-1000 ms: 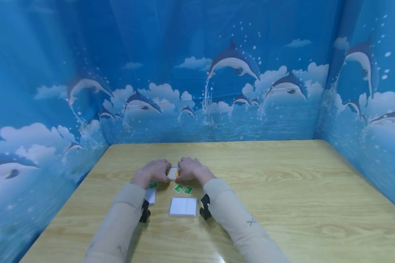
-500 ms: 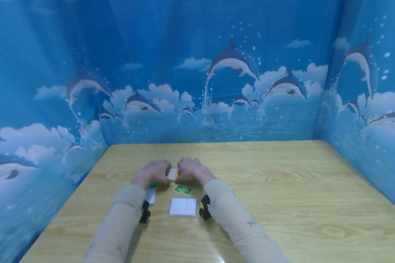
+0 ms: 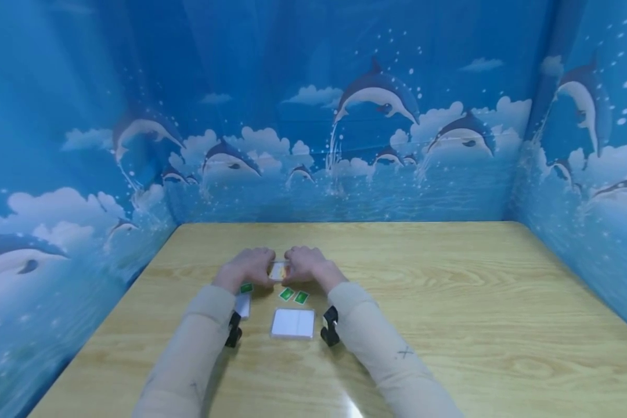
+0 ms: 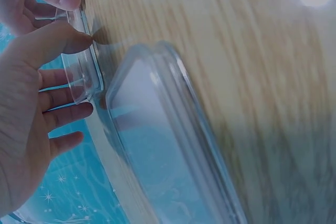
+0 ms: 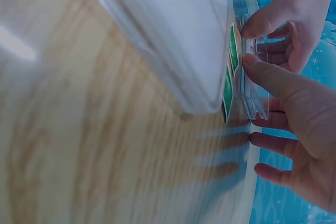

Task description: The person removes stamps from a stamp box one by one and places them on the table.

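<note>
In the head view my left hand point(image 3: 249, 267) and right hand point(image 3: 309, 267) hold a small clear plastic case point(image 3: 278, 271) between them, just above the table or on it. Its upper face has an orange and white print. The left wrist view has the case point(image 4: 83, 72) pinched between left thumb and fingers. From the right wrist, the right thumb lies on the case's point(image 5: 251, 90) near edge, fingers behind it. Below the hands lie small green cards, one left point(image 3: 286, 294) and one right point(image 3: 301, 298). Another green card point(image 3: 247, 288) lies beside the left wrist.
A larger clear case with a white face point(image 3: 292, 323) lies on the wooden table point(image 3: 449, 313) between the forearms. Partly hidden by the left sleeve is another white-faced case point(image 3: 244, 306). A blue dolphin-print curtain point(image 3: 313, 116) stands behind and at both sides.
The head view has shifted slightly, so everything appears a little higher and further right. Both hands keep hold of the small case, with hardly any movement over the table.
</note>
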The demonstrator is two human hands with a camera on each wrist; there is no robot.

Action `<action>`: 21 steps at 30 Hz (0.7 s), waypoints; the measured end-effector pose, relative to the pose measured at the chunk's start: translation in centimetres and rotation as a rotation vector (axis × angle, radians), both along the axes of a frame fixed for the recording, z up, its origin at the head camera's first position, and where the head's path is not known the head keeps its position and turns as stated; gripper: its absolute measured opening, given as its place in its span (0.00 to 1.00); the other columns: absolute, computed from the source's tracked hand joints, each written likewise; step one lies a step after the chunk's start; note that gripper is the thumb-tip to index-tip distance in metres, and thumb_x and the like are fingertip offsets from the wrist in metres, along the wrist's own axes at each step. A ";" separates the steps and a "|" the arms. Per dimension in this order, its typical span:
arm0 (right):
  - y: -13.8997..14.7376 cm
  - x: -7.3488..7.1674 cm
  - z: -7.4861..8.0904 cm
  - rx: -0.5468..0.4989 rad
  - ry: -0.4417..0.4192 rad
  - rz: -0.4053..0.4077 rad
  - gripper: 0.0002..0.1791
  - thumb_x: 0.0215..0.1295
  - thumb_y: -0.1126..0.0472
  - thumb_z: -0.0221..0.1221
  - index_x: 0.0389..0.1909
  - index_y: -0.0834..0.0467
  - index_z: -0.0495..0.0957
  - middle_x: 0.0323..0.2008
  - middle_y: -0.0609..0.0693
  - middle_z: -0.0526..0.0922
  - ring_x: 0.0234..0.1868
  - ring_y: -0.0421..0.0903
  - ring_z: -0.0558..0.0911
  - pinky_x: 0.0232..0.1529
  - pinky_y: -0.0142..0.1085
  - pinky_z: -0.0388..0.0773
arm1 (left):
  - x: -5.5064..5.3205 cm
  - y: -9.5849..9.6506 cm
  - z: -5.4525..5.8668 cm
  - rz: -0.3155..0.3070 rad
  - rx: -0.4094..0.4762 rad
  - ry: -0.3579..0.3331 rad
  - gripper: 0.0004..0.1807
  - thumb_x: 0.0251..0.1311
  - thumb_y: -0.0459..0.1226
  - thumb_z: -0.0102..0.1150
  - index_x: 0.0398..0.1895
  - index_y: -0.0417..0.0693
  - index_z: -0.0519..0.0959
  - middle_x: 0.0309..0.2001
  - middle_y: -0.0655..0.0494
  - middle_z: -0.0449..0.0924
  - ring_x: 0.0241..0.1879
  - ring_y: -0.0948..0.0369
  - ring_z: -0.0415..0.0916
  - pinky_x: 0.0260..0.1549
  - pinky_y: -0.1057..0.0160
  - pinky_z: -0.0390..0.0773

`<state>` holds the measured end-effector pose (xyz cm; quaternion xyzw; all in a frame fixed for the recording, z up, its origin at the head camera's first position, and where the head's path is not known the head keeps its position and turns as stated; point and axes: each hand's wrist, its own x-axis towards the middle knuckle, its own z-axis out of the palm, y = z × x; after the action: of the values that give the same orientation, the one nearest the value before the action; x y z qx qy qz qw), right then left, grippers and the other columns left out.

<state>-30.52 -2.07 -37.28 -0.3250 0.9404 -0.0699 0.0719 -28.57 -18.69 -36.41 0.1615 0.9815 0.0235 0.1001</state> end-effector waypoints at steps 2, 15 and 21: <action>0.1 0.0 0.0 -0.004 -0.001 0.000 0.39 0.52 0.41 0.63 0.63 0.54 0.66 0.53 0.50 0.74 0.49 0.46 0.74 0.50 0.44 0.71 | 0.1 0.1 0.1 -0.006 -0.010 0.006 0.25 0.43 0.50 0.67 0.42 0.50 0.71 0.34 0.57 0.71 0.33 0.59 0.69 0.36 0.59 0.72; 0.4 -0.3 -0.6 -0.002 0.063 -0.011 0.40 0.51 0.41 0.64 0.63 0.53 0.66 0.55 0.50 0.73 0.51 0.47 0.73 0.50 0.43 0.71 | 0.5 -0.3 0.3 -0.074 -0.099 0.113 0.37 0.44 0.53 0.65 0.56 0.43 0.69 0.48 0.49 0.72 0.48 0.52 0.69 0.54 0.47 0.65; 1.5 -0.7 -0.5 -0.033 0.083 0.000 0.40 0.50 0.43 0.65 0.63 0.55 0.66 0.56 0.52 0.73 0.53 0.48 0.73 0.51 0.43 0.71 | 0.6 -0.7 0.3 -0.121 -0.138 0.192 0.40 0.44 0.58 0.64 0.55 0.41 0.69 0.50 0.46 0.72 0.52 0.50 0.68 0.57 0.46 0.61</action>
<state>-31.18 -0.56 -37.75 -0.3289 0.9412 -0.0717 0.0273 -27.99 -19.43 -36.14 0.2145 0.9744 -0.0656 0.0176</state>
